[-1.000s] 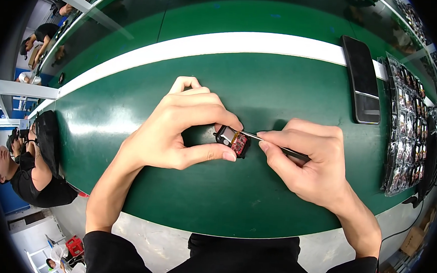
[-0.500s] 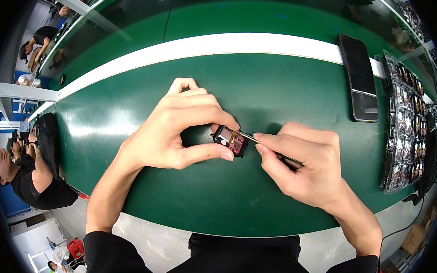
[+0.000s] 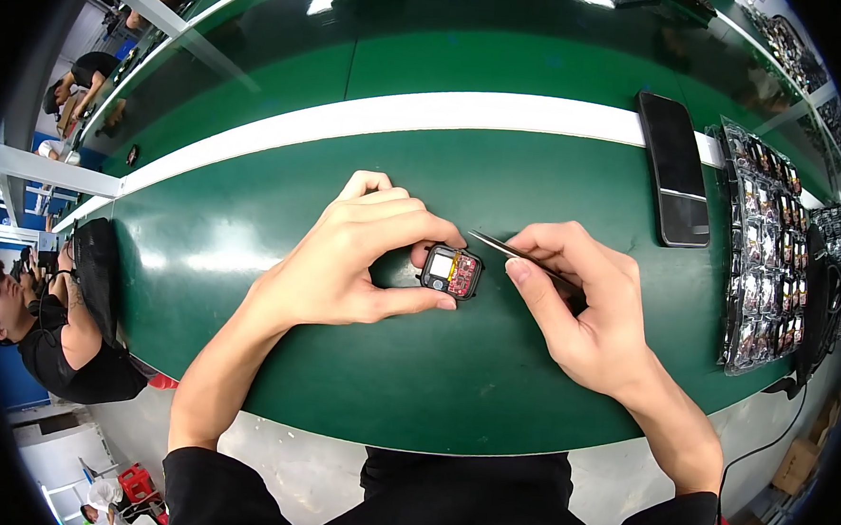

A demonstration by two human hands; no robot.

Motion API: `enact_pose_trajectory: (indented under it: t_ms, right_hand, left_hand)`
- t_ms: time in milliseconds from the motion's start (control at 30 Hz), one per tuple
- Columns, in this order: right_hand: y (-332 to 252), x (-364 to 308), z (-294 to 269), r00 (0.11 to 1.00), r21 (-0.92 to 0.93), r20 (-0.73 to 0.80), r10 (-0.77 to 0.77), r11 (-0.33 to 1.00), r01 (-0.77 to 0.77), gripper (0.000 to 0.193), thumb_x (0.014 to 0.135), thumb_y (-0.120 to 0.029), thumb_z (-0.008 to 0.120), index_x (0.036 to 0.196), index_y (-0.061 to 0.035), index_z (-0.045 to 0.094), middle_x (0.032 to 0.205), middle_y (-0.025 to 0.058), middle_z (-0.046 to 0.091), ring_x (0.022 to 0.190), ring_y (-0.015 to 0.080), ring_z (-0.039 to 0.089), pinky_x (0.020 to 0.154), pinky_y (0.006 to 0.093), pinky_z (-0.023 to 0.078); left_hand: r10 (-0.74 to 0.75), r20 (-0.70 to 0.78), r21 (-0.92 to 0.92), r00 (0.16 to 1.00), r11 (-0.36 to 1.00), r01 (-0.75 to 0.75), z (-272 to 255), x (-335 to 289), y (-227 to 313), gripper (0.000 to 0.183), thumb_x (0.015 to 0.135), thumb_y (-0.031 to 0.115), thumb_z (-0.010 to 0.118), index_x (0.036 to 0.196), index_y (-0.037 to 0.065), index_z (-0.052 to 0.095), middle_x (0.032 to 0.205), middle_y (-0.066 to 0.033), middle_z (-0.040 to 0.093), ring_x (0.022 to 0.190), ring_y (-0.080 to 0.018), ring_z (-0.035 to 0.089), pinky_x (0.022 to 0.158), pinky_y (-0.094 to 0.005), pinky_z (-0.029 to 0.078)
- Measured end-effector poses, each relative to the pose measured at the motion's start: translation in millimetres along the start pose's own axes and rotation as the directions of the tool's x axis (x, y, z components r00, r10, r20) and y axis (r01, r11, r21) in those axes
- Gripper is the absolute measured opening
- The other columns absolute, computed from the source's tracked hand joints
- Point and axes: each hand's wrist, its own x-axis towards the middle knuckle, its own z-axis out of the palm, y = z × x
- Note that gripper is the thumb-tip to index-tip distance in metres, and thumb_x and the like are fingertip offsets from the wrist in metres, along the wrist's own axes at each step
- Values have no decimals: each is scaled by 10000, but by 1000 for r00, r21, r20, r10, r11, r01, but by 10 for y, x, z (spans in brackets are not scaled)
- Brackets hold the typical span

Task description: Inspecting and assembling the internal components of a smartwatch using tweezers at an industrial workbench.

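The bare left hand point(image 3: 350, 249) holds a small black square device point(image 3: 451, 272) with an uncovered inside; the bare right hand point(image 3: 585, 300) holds a slim dark metal tool point(image 3: 494, 244).
The left thumb and forefinger stand narrow, pinching the device by its lower and upper edges, near the middle of the glossy green table point(image 3: 358, 373) (I cannot tell if it touches the surface). In the device show a red circuit board point(image 3: 462, 276), a pale rectangular part and a yellow strip between these 2. The right thumb and forefinger press narrowly on the tool, whose pointed tip is near the device's upper right corner, apart from it. Farther right, a black flat rectangular phone point(image 3: 675, 166) lies across a long white strip point(image 3: 400, 109), beside clear plastic trays point(image 3: 763, 252) with many small parts.
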Motion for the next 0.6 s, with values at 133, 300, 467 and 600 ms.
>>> enact_pose_trajectory:
  t_ms: [133, 300, 467, 600]
  right_hand:
    - [-145, 27, 0, 995, -146, 94, 40, 989, -26, 287, 996, -123, 843, 1230, -26, 708, 904, 80, 672, 727, 168, 654, 609, 341, 526]
    - [-109, -25, 55, 979, -405, 172, -105, 899, 167, 515, 882, -324, 955, 1295, -84, 762, 856, 51, 664, 647, 226, 685, 565, 385, 543]
    - [-8, -21, 113, 965, -398, 191, -182, 884, 246, 500, 901, -301, 928, 1292, -49, 745, 989, 84, 717, 657, 301, 715, 565, 419, 560]
    - [10, -14, 71, 969, -402, 204, -141, 890, 214, 432, 897, -294, 900, 1195, -35, 725, 999, 87, 716, 637, 312, 706, 557, 419, 545]
  left_hand:
    - [-22, 10, -43, 1000, 999, 22, -29, 1, 27, 618, 700, 260, 1054, 1243, 111, 800, 868, 32, 665, 789, -152, 558, 932, -349, 371]
    - [-96, 29, -164, 995, 981, 99, -71, -9, 80, 680, 675, 137, 987, 1320, 106, 777, 945, 31, 728, 823, -148, 498, 949, -345, 375]
    - [-103, 60, -169, 993, 979, 111, -88, -25, 67, 629, 719, 142, 988, 1313, 134, 781, 958, 43, 749, 796, -140, 537, 961, -337, 389]
    - [-123, 71, -169, 990, 977, 133, -144, 6, 149, 623, 683, 161, 1002, 1271, 128, 798, 943, 41, 760, 788, -149, 531, 978, -348, 392]
